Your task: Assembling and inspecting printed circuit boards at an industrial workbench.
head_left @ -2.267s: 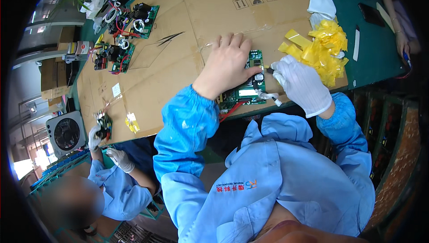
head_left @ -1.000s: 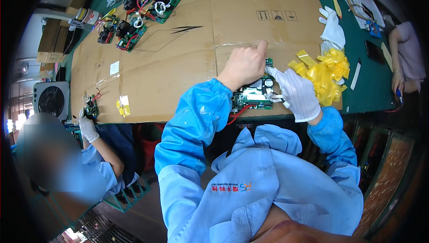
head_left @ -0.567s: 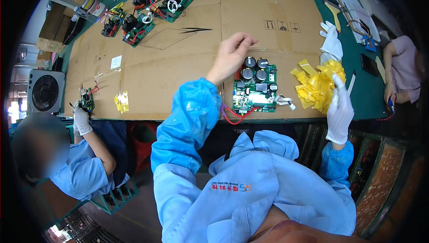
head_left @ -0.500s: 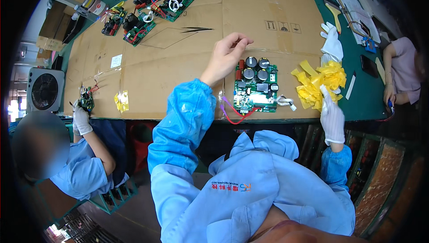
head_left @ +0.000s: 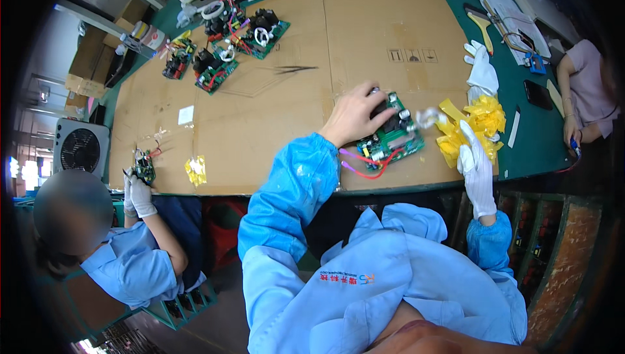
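Note:
A green circuit board (head_left: 390, 140) with black capacitors and red and purple wires lies tilted on the cardboard-covered table (head_left: 286, 113). My bare left hand (head_left: 355, 114) rests over its far left corner, fingers curled on the board. My right hand (head_left: 474, 166), in a white glove, hangs flat near the table's front edge with fingers apart, holding nothing. It is just below a heap of yellow tape strips (head_left: 475, 127), right of the board.
A spare white glove (head_left: 482, 70) lies beyond the yellow heap. Several more circuit boards (head_left: 228, 44) sit at the far left of the table. A gloved co-worker at lower left holds a small board (head_left: 143, 166). Another person's arm (head_left: 573, 100) is at the right. A fan (head_left: 79, 151) stands left.
The board has been turned and slid on the cardboard under my left hand. My right hand left the board, swung out to the right and now sits by the yellow strips.

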Demonstrator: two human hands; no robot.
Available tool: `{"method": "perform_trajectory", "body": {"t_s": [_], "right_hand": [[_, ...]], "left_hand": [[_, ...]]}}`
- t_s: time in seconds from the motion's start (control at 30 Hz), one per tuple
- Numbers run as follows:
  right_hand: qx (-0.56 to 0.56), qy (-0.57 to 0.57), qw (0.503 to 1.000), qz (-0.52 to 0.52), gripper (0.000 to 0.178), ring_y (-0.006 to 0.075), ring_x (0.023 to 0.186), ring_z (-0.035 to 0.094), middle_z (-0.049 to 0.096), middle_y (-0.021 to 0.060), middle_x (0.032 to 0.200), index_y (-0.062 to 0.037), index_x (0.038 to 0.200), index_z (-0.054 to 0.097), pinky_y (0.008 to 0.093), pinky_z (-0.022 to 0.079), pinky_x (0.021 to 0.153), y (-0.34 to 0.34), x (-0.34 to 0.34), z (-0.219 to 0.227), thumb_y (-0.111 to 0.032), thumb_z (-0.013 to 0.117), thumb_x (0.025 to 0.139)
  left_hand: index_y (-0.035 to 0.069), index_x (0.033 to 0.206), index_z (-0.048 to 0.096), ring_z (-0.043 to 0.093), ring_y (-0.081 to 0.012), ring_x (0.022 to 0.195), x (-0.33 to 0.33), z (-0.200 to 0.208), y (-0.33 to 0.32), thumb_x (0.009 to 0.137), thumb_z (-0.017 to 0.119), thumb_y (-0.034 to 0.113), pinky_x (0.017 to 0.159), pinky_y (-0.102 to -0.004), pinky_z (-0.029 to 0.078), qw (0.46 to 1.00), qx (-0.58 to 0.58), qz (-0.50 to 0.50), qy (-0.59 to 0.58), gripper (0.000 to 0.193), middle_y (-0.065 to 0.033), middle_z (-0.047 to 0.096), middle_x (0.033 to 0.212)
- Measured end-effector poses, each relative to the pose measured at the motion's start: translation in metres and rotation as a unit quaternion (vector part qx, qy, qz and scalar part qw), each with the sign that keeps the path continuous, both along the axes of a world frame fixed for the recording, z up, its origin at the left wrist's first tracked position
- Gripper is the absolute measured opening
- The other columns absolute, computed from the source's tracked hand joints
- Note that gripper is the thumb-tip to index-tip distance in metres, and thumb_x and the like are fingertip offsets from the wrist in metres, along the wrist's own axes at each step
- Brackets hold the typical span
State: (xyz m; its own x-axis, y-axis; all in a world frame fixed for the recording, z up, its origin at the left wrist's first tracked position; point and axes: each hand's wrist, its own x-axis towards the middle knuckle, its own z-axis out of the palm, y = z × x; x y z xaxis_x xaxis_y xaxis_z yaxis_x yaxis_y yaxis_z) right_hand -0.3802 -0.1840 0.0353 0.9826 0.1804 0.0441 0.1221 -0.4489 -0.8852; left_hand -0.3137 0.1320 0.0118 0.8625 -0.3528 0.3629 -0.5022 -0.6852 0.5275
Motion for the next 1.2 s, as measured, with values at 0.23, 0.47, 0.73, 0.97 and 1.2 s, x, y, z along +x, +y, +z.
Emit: {"method": "perform_trajectory", "body": {"t_s": [0.23, 0.47, 0.73, 0.97, 1.2], "right_hand": [[-0.196, -0.199, 0.960, -0.023, 0.046, 0.0382, 0.102, 0.065, 0.065, 0.0215, 0.122, -0.0020, 0.144, 0.051, 0.0391, 0.053, 0.087, 0.027, -0.013, -0.025, -0.009, 0.056, 0.098], [-0.231, -0.241, 0.943, -0.003, 0.043, 0.0328, 0.080, 0.064, 0.066, 0.0132, 0.094, -0.0045, 0.140, 0.057, 0.0407, 0.051, 0.070, 0.036, -0.012, -0.038, -0.013, 0.059, 0.097], [-0.254, -0.239, 0.937, -0.013, 0.038, 0.0340, 0.076, 0.063, 0.068, 0.0140, 0.098, -0.0030, 0.132, 0.062, 0.0417, 0.050, 0.069, 0.034, -0.011, -0.040, -0.014, 0.061, 0.095], [-0.288, -0.244, 0.926, -0.007, 0.041, 0.0270, 0.061, 0.053, 0.049, 0.0079, 0.070, -0.0056, 0.131, 0.063, 0.0403, 0.042, 0.057, 0.044, -0.012, -0.051, -0.027, 0.059, 0.096], [-0.331, -0.235, 0.913, -0.042, 0.043, 0.0186, 0.060, 0.053, 0.051, 0.0011, 0.070, -0.0122, 0.126, 0.067, 0.0358, 0.041, 0.055, 0.053, -0.018, -0.030, -0.038, 0.067, 0.091]], "left_hand": [[0.008, 0.127, 0.058, 0.068, -0.0212, 0.101, 0.010, -0.022, 0.051, 0.104, 0.054, 0.035, 0.081, -0.0404, 0.061, 0.594, -0.693, 0.134, 0.385, 0.036, -0.0082, 0.068, 0.115], [0.008, 0.126, 0.059, 0.067, -0.0229, 0.101, 0.035, -0.026, 0.083, 0.103, 0.054, 0.032, 0.076, -0.0405, 0.060, 0.608, -0.697, 0.216, 0.312, 0.034, -0.0095, 0.068, 0.116], [0.003, 0.101, 0.060, 0.060, -0.0426, 0.094, 0.189, 0.038, 0.080, 0.095, 0.064, 0.038, 0.075, -0.0529, 0.050, 0.932, 0.049, 0.329, -0.143, 0.035, -0.0213, 0.056, 0.103], [0.006, 0.107, 0.063, 0.062, -0.0392, 0.100, 0.280, 0.005, 0.144, 0.094, 0.064, 0.041, 0.075, -0.0508, 0.056, 0.876, 0.200, 0.415, -0.140, 0.037, -0.0186, 0.057, 0.110], [0.004, 0.093, 0.066, 0.063, -0.0349, 0.095, 0.327, 0.004, 0.227, 0.089, 0.059, 0.018, 0.078, -0.0467, 0.051, 0.845, 0.326, 0.390, -0.168, 0.017, -0.0177, 0.065, 0.099]]}}
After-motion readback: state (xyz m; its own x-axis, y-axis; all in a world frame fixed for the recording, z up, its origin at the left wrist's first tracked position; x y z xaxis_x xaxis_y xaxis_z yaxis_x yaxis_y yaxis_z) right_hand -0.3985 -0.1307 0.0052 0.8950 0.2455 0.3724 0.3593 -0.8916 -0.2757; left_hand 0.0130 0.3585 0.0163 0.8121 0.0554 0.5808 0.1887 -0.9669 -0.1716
